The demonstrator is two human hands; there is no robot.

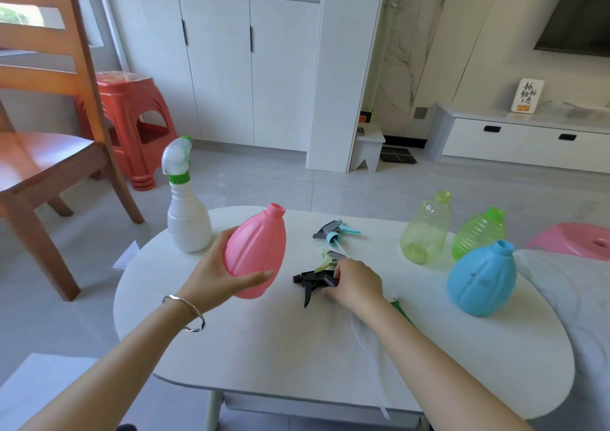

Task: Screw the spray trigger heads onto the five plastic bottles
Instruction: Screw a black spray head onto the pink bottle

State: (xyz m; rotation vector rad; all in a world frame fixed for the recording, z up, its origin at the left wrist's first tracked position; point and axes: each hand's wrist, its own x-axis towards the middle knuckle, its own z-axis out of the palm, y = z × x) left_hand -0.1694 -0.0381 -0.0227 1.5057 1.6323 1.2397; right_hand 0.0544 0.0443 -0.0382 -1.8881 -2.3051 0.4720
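Observation:
My left hand (218,273) grips the pink bottle (255,249) by its base, tilted above the table with its open neck up and to the right. My right hand (355,283) pinches a black trigger head (312,282) lying on the white oval table (264,348). A yellow-green trigger head (326,259) lies just behind it, and a grey and blue one (335,230) farther back. A white bottle (188,222) with a white and green trigger head (178,159) fitted stands at the back left. Open-necked pale yellow (425,229), green (478,232) and blue (482,278) bottles stand at the right.
A wooden chair (43,153) and red stools (132,123) stand left of the table. A pink stool (574,240) is at the far right. A green piece (401,310) shows under my right forearm, with a clear dip tube (366,351) running toward the table's front edge.

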